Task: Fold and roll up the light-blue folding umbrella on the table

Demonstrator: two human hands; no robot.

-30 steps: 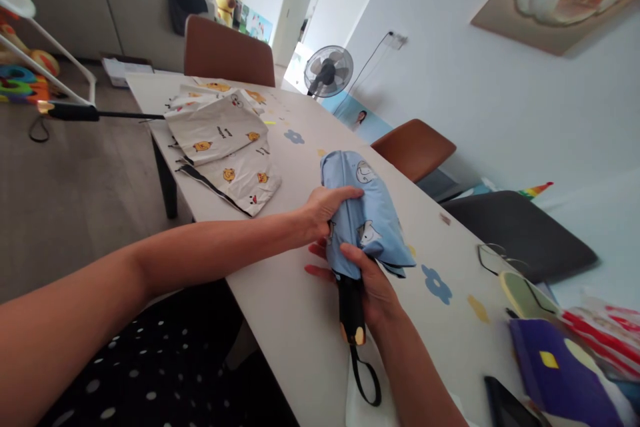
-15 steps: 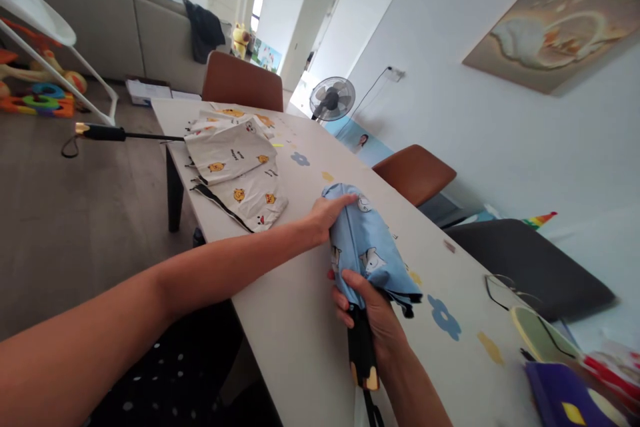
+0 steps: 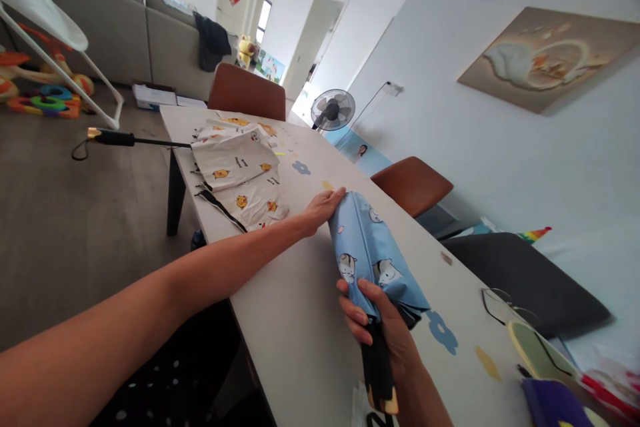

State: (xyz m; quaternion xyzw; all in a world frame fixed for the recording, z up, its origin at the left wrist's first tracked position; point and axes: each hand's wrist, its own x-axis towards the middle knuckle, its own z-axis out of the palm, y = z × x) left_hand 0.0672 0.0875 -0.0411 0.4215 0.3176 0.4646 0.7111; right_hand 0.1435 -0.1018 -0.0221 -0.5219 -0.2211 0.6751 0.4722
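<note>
Though left hand point(image 3: 320, 209) hides its grip, right hand point(image 3: 386, 327) clamps the blue umbrella point(image 3: 369, 243), length slanting away.

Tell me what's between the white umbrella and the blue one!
In the head view, the left hand is between the white umbrella and blue umbrella, above the table.

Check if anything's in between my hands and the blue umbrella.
Nothing visible stands between them. Your right hand grips the blue umbrella near its handle, and your left hand is at its far end. The white umbrella lies apart, to the left.
</note>
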